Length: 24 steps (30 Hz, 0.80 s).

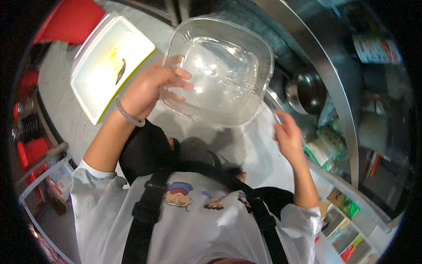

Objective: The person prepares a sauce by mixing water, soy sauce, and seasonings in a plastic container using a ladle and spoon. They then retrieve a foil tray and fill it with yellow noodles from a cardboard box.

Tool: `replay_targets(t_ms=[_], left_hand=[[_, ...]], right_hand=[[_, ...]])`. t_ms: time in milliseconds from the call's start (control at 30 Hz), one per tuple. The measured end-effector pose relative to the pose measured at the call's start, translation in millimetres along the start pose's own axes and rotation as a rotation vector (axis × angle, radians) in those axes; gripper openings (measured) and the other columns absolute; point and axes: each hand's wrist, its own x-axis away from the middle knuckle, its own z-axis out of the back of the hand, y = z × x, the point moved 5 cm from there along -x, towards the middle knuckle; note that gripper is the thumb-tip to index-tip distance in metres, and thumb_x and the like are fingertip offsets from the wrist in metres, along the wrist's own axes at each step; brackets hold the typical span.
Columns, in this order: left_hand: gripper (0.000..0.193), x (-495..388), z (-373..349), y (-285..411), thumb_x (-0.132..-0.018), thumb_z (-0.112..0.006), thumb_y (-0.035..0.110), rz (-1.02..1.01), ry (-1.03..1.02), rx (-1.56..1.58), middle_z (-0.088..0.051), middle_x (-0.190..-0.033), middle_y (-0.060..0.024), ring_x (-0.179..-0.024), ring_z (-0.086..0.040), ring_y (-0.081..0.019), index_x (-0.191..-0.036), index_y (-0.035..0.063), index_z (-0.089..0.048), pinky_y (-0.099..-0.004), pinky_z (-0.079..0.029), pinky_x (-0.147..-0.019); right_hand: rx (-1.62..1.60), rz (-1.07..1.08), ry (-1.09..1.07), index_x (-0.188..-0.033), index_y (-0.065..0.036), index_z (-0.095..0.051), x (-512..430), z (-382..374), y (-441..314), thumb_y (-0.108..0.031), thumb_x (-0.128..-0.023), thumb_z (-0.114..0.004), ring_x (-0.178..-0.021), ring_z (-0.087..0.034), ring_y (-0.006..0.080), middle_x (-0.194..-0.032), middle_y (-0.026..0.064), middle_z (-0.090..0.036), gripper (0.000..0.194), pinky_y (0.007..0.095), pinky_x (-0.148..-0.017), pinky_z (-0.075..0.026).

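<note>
My left hand (145, 84) grips the near left side of a clear plastic tub (227, 109), fingers spread over its wall. The tub is tilted, and bright reflections and small specks show on its bottom. On the tub's right, my right hand (288, 135) is closed around the end of a thin metal handle (276, 116). The handle's far end runs up beside the tub's rim, and I cannot tell what tool it belongs to. Left of the tub stands a white bin with a yellow rim (99, 99). A dark slender piece (121, 71) and a yellow stain lie inside it.
On the right runs a steel counter edge (343, 92), with a dark round pan (310, 94) and a plastic bag (326, 148) behind it. A red container (71, 21) stands at the upper left. Shelving with small goods (346, 231) is at the lower right.
</note>
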Motion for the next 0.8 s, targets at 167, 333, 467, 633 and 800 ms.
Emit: replay_targets(t_ms=[167, 333, 467, 633, 800], left_hand=[[0.057, 7, 77, -7, -0.072, -0.046, 0.021, -0.083, 0.258, -0.071, -0.052, -0.095, -0.01, -0.086, -0.053, -0.0181, -0.121, -0.0044, -0.031, -0.0312, -0.046, -0.067], [0.056, 9, 132, -31, -0.071, -0.048, 0.021, -0.096, 0.373, 0.055, -0.053, -0.092, -0.0089, -0.084, -0.054, -0.0167, -0.119, -0.0037, -0.034, -0.03, -0.045, -0.065], [0.051, 15, 159, -43, -0.073, -0.048, 0.021, -0.111, 0.443, 0.097, -0.054, -0.089, -0.0085, -0.081, -0.053, -0.0151, -0.116, -0.0039, -0.038, -0.0272, -0.044, -0.062], [0.057, 25, 174, -58, -0.074, -0.049, 0.031, -0.094, 0.506, 0.089, -0.054, -0.094, -0.0097, -0.082, -0.054, -0.016, -0.118, -0.002, -0.036, -0.0298, -0.045, -0.063], [0.055, 29, 182, -73, -0.076, -0.047, 0.033, -0.089, 0.557, 0.09, -0.054, -0.094, -0.0114, -0.082, -0.054, -0.016, -0.118, -0.0001, -0.038, -0.0301, -0.045, -0.063]], right_hand=[[0.136, -0.016, 0.297, -0.112, -0.004, -0.048, 32, 40, -77, -0.005, -0.079, -0.048, -0.049, -0.044, 0.0044, -0.056, -0.0018, -0.048, 0.032, 0.0175, -0.045, -0.036], [0.198, 0.3, 0.11, -0.1, 0.002, -0.055, 8, 17, -148, -0.002, -0.075, -0.051, -0.047, -0.046, 0.0074, -0.058, 0.0035, -0.054, 0.025, 0.0182, -0.046, -0.037], [0.455, 0.506, -0.085, -0.092, 0.002, -0.058, -27, -31, -187, 0.0, -0.07, -0.055, -0.046, -0.048, 0.015, -0.059, 0.0083, -0.055, 0.022, 0.0226, -0.047, -0.038], [0.54, 0.606, -0.204, -0.088, 0.001, -0.059, -56, -82, -211, 0.002, -0.067, -0.057, -0.047, -0.048, 0.0203, -0.057, 0.0101, -0.052, 0.022, 0.0272, -0.045, -0.036], [0.592, 0.708, -0.328, -0.088, 0.001, -0.059, -66, -111, -218, 0.003, -0.065, -0.056, -0.046, -0.049, 0.0219, -0.056, 0.0107, -0.051, 0.023, 0.0279, -0.046, -0.038]])
